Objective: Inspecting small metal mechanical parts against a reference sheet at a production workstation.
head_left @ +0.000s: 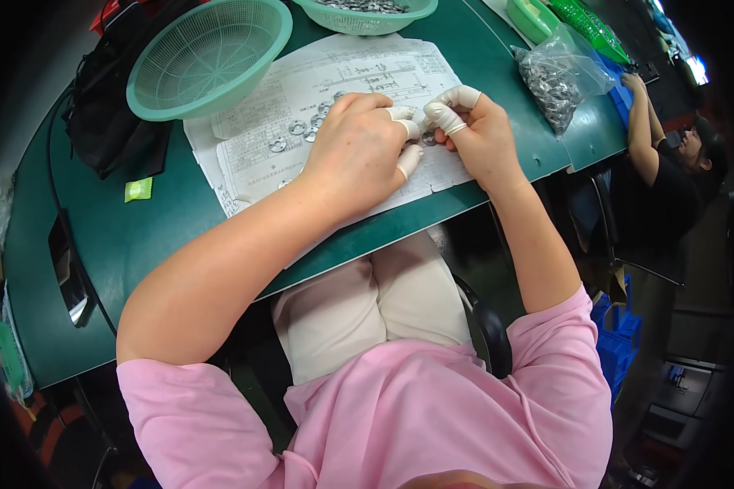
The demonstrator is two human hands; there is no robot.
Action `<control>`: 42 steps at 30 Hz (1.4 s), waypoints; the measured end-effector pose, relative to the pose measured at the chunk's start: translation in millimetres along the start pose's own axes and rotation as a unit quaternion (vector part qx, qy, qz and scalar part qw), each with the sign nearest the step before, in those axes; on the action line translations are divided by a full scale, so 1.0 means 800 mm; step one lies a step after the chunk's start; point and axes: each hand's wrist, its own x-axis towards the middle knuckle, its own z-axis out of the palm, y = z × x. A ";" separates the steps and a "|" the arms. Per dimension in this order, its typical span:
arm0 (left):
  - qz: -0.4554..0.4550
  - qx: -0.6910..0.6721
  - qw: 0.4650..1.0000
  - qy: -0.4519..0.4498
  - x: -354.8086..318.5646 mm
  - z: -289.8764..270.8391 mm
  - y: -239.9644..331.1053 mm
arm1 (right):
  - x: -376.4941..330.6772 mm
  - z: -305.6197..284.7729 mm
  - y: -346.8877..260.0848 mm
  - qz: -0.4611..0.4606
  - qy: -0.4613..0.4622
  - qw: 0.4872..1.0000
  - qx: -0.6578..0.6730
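My left hand [357, 147] is over the printed paper sheets [253, 167], its fingers curled with white finger cots on the tips. Close beside it, my right hand [477, 138] has thumb and forefinger, also in white cots, pressed together in a pinch. The fingertips of both hands nearly meet. A small round metal disc [430, 139] shows just under the right fingers; whether they grip it is hard to see. What the left fingers hold, if anything, is hidden. Several similar shiny metal discs [298, 128] lie on the paper left of my left hand.
An empty green mesh basket [143, 102] stands at the back left, and another green basket [367, 23] holds metal parts. A clear bag of metal parts [559, 85] is at the right. A green packet [139, 190] and phone [69, 277] lie left. Another person [669, 175] sits right.
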 end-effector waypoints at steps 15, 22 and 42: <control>-0.006 -0.008 0.999 0.031 -0.004 0.002 -0.001 | -0.002 0.010 0.009 -0.240 0.025 0.942 -0.232; 0.008 -0.011 1.000 0.014 0.002 -0.003 0.002 | 0.006 0.006 0.020 -0.101 0.011 0.994 -0.049; -0.040 -0.028 0.999 0.007 0.022 0.004 0.009 | 0.006 -0.002 0.023 -0.071 0.099 0.992 0.028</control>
